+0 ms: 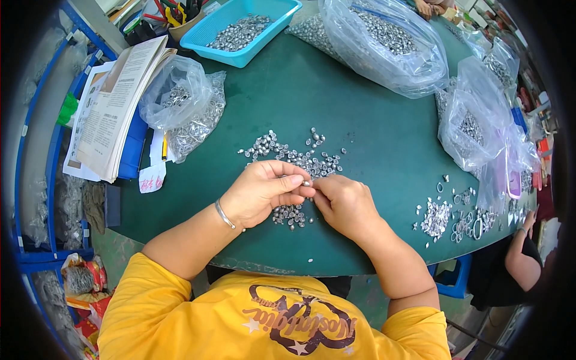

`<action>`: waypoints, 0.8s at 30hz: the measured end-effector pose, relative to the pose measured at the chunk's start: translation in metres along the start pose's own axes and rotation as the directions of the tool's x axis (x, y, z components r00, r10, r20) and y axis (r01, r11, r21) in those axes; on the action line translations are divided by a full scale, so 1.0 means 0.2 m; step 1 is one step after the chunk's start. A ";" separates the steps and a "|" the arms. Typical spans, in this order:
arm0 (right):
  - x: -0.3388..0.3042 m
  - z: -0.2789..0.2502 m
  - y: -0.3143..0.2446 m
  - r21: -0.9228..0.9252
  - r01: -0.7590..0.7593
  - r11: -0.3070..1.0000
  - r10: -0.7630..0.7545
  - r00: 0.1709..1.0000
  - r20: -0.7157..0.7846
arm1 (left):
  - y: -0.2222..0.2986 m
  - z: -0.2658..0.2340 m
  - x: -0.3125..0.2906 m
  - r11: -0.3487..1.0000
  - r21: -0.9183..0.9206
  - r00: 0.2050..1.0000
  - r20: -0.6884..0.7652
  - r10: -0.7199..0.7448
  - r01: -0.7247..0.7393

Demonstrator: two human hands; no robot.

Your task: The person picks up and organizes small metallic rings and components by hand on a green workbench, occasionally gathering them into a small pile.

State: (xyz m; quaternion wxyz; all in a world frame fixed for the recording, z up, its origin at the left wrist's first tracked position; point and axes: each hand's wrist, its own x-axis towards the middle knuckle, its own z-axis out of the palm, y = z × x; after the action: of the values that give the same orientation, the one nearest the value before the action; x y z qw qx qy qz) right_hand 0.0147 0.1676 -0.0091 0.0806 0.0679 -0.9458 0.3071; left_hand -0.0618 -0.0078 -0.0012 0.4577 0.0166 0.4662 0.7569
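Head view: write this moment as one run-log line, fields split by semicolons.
left hand: pinching small silver piece; right hand: close beside it, grip unclear; loose silver pieces: scattered on green table; blue basket: beyond them

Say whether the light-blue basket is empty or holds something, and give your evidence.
Partly filled: a heap of small silvery pieces lies in the light-blue basket, while bare blue shows beside them.

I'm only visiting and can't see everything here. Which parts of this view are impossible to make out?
All in the head view:
- Small silver piece: too small, partly covered by the left hand's fingers.
- Right hand: its knuckles hide what its fingertips may hold.
- Pile of metal pieces: its middle is hidden beneath both hands.
- Person at far top: cut off by the upper edge.
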 end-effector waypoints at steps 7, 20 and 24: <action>0.01 -0.15 0.12 0.923 -0.381 -0.061 0.206 0.900 0.385 | 0.00 0.01 -0.01 0.999 -0.018 0.999 0.020 0.030 -0.030; -0.01 -0.07 0.09 0.046 0.033 0.998 -0.033 0.999 -0.016 | -0.01 0.03 0.00 0.360 0.836 0.824 0.175 0.539 -0.413; 0.00 -0.09 0.10 0.658 -0.338 0.673 0.305 0.937 0.169 | -0.08 0.05 0.00 -0.103 0.905 0.762 0.405 0.505 -0.412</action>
State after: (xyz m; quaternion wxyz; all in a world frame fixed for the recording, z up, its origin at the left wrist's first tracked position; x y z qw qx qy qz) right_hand 0.0123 0.1938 -0.0068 -0.0262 -0.0681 -0.7667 0.6378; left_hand -0.0469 0.0017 -0.0078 0.0191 0.4458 0.8208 0.3567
